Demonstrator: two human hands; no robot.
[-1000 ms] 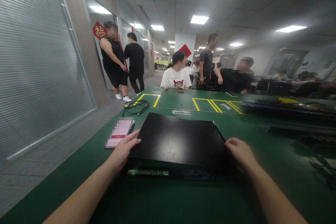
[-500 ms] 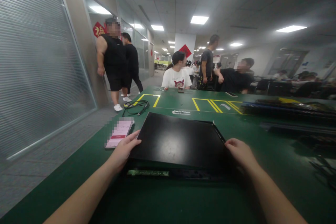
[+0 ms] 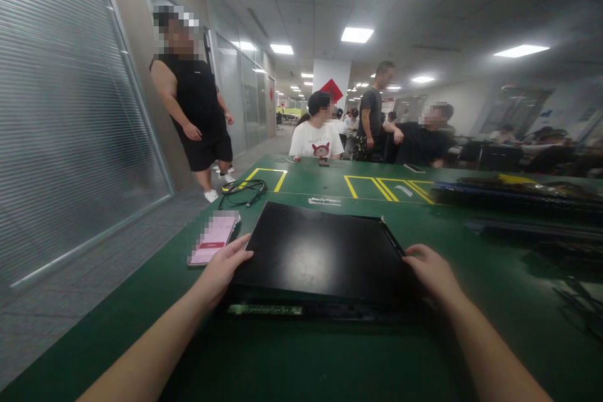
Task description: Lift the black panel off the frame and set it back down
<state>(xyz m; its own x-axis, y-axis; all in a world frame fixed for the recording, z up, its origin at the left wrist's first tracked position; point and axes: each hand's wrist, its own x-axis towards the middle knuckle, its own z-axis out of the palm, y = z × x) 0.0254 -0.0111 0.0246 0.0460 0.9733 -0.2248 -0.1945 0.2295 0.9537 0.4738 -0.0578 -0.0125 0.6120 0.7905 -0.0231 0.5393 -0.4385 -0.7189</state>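
A black display panel (image 3: 320, 251) lies in front of me, its glossy face up with a pale reflection in the middle. Along its near edge runs a dark strip with a green circuit board (image 3: 265, 309). My left hand (image 3: 223, 267) grips the panel's left edge, thumb on top and fingers partly hidden below. On the right edge my right hand (image 3: 431, 270) pinches the panel near a thin raised rim (image 3: 392, 235). Just beyond my left hand lies a phone (image 3: 214, 239) with a lit, blurred screen.
The green table (image 3: 117, 333) bears yellow tape marks (image 3: 280, 181), a coiled black cable (image 3: 245, 191) and white scraps (image 3: 324, 201). Dark stacked panels (image 3: 509, 191) are at the right. A person in white (image 3: 318, 138) sits across; another in black (image 3: 195, 107) stands at the left.
The person in black at the left has stepped closer, now hiding most of the person behind. Both my hands and the panel have stayed nearly still.
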